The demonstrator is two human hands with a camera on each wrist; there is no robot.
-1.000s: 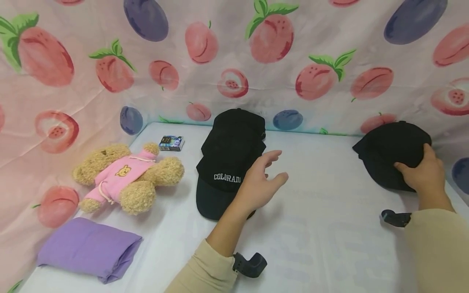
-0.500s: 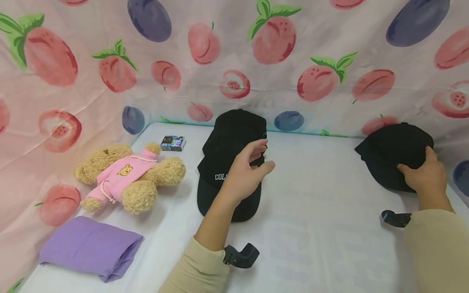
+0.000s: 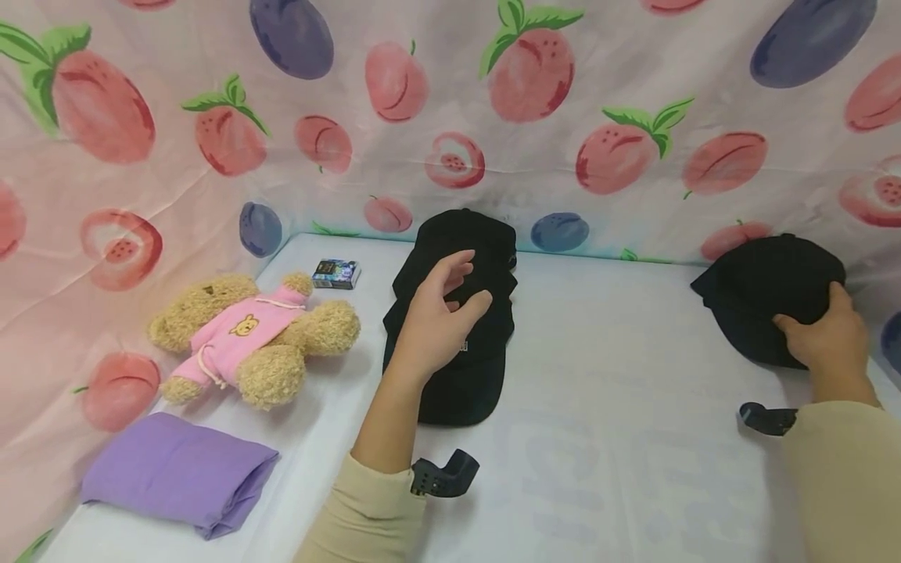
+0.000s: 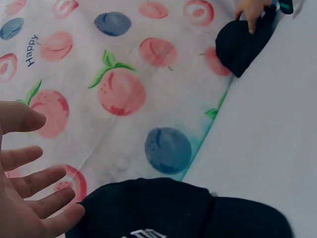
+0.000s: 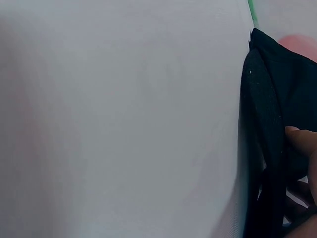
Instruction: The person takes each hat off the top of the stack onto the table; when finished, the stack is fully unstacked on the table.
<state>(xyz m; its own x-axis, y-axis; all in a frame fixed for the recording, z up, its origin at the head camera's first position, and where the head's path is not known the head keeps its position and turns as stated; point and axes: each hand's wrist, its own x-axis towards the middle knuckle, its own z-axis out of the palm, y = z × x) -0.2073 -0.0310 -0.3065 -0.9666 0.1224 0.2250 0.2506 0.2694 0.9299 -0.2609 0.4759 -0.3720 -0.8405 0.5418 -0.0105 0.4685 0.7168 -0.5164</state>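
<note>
Several black caps point(image 3: 466, 395) overlap in a row at the middle of the table, peaks toward me; part of the white lettering shows on the front one. Over them hovers my left hand point(image 3: 435, 317), fingers spread and loosely bent, holding nothing. The left wrist view has that hand point(image 4: 29, 183) beside the dark crown of a cap point(image 4: 148, 206). At the far right my right hand point(image 3: 834, 336) grips another black cap point(image 3: 770, 285), thumb on the near side. In the right wrist view the thumb point(image 5: 303, 141) presses the cap's fabric point(image 5: 294, 84); the other fingers are partly hidden.
A teddy bear point(image 3: 239, 336) in a pink top lies at the left, with a small patterned box point(image 3: 336, 274) behind it. Folded purple cloth point(image 3: 179, 473) lies at the front left. A fruit-print curtain point(image 3: 521, 156) borders the white table point(image 3: 605, 391) at the back and left.
My left hand has moved left across the row of caps, now covering much of the lettering. The right hand keeps its grip on the far-right cap, nearly unmoved.
</note>
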